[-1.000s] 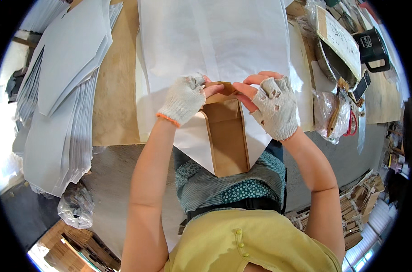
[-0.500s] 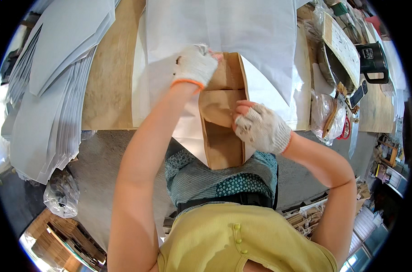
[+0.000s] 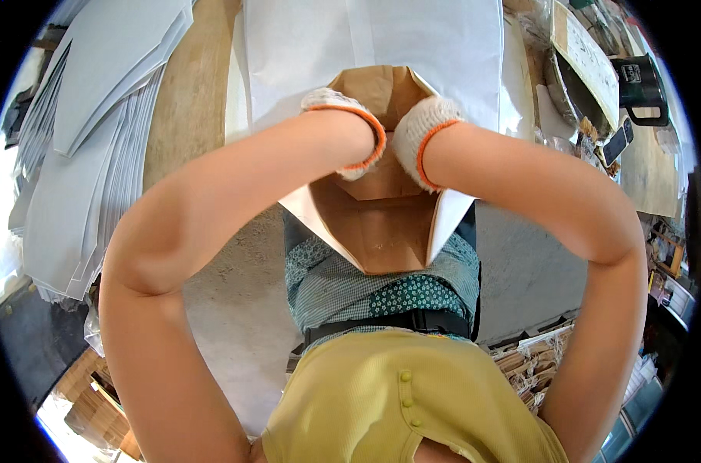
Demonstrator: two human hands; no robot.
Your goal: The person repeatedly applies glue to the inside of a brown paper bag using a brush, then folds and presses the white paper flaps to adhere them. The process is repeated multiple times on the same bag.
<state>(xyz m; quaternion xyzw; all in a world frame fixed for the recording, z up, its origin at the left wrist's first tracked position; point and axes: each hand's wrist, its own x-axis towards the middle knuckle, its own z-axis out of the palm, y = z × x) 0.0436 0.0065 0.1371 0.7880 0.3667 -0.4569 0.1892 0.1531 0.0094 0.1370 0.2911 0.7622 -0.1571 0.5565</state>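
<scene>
A paper bag point(image 3: 377, 231), white outside and brown inside, gapes open at the table's near edge, its near lip hanging over my lap. My left hand point(image 3: 346, 127), in a whitish knit glove with an orange cuff, reaches into the bag's mouth at the left side. Opposite it, my right hand point(image 3: 426, 139), gloved alike, is inside the right part of the opening. Both wrists bend inward, so the fingers of each hand are hidden by gloves and forearms. Beneath and beyond the bag lie large flat white paper pieces point(image 3: 304, 54).
A fanned stack of white paper point(image 3: 96, 170) overhangs the table's left edge. On the wooden table point(image 3: 188, 85) at right are a black mug point(image 3: 642, 91), a phone point(image 3: 616, 143) and a basin with a pale board point(image 3: 586, 58) on it. Plastic wrap lies nearby.
The bag's mouth has been spread much wider. My right hand has moved up and inward, the left hand slightly down, and both elbows have swung outward.
</scene>
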